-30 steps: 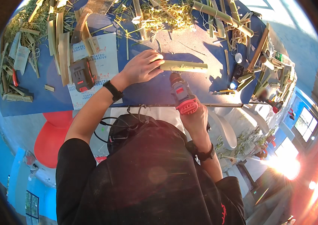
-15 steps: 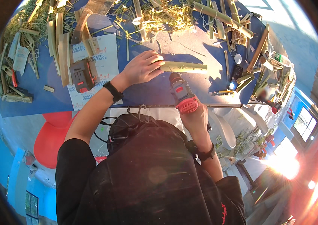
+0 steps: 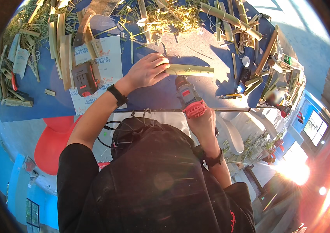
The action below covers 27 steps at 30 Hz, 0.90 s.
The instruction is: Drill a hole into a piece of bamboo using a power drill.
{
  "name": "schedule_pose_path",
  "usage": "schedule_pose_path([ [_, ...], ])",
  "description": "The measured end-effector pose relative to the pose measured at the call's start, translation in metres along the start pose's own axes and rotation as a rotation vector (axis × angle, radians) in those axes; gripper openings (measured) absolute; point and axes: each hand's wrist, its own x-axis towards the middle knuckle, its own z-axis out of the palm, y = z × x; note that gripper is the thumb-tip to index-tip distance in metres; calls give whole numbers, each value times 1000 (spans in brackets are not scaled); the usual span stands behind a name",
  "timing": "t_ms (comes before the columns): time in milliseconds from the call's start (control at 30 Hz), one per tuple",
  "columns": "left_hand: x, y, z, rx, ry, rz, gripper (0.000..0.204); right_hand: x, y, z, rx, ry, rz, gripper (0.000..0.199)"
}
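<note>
A short length of pale green bamboo (image 3: 192, 70) lies crosswise over the middle of a blue desk (image 3: 145, 103), in front of a person seen from above. The person's left hand (image 3: 149, 70) grips its left end, fingers curled over it. The right hand (image 3: 204, 122) is wrapped around a red and grey power drill (image 3: 188, 99), whose nose points away from the body at the bamboo's near side; whether the tip touches it cannot be told.

Left of the left hand, a dark battery pack (image 3: 84, 79) rests on printed white sheets (image 3: 112, 70). Beyond them are split bamboo strips (image 3: 65, 58) and, at the far side, a heap of yellow-green shavings (image 3: 172, 19). To the right lie a yellow utility knife (image 3: 233, 96), near the desk's front edge, and a small round white object (image 3: 246, 61). A red chair (image 3: 50, 149) stands at the near side, on the left.
</note>
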Motion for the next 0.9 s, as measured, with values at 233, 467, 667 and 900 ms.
schedule_pose_path([
  [233,0,0,0,-2,3,-2,32,1,-4,-3,-4,-6,15,24],
  [467,-1,-1,2,0,5,1,32,0,-6,-5,-5,-32,42,27],
  [667,0,0,1,14,10,3,31,1,-8,-6,10,-37,33,27],
  [900,1,1,-1,1,9,4,31,0,-5,-4,1,-31,28,28],
])
